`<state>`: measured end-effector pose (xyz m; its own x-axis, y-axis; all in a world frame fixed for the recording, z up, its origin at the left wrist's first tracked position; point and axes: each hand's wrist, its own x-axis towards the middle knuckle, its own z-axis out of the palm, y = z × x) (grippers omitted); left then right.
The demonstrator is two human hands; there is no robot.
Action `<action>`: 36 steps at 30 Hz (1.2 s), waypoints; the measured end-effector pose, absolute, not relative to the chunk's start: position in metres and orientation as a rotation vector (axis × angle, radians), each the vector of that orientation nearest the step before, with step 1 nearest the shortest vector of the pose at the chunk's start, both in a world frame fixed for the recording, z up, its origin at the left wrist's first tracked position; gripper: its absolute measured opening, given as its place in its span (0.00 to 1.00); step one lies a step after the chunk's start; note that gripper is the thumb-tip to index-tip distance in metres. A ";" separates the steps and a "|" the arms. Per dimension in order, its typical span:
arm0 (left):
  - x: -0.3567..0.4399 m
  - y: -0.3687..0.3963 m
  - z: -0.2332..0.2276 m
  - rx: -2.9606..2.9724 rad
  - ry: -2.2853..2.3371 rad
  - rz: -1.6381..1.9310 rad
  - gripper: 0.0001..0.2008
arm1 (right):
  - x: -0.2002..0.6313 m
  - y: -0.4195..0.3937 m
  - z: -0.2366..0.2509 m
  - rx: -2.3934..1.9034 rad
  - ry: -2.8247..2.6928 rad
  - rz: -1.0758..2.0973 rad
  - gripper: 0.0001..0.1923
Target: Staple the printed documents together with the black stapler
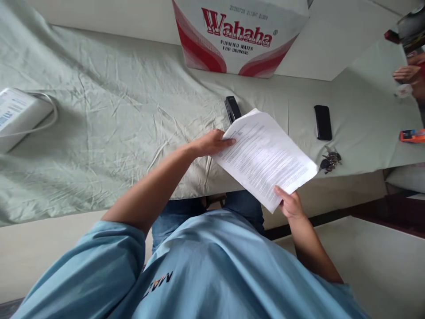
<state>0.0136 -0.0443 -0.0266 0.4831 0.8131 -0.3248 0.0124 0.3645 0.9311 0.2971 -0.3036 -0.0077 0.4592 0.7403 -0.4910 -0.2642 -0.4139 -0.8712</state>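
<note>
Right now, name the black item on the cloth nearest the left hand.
The stapler, just beyond the left hand; the phone lies farther right, by the keys.

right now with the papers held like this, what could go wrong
The papers could slip out of line: the left hand and right hand grip them only near the edges. Their upper edge overlaps the black stapler in view, so lowering them might nudge it. Their right corner appears close to the keys and might snag.
</note>
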 end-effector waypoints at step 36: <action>0.032 -0.040 -0.043 2.239 1.174 0.607 0.44 | 0.260 -0.305 -0.032 -1.538 -0.137 1.004 0.32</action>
<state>0.0324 -0.0402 -0.0426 0.5202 0.8424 0.1406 0.6017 -0.4783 0.6397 0.2601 -0.3048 -0.0318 0.6164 0.6036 -0.5057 -0.4467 -0.2609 -0.8558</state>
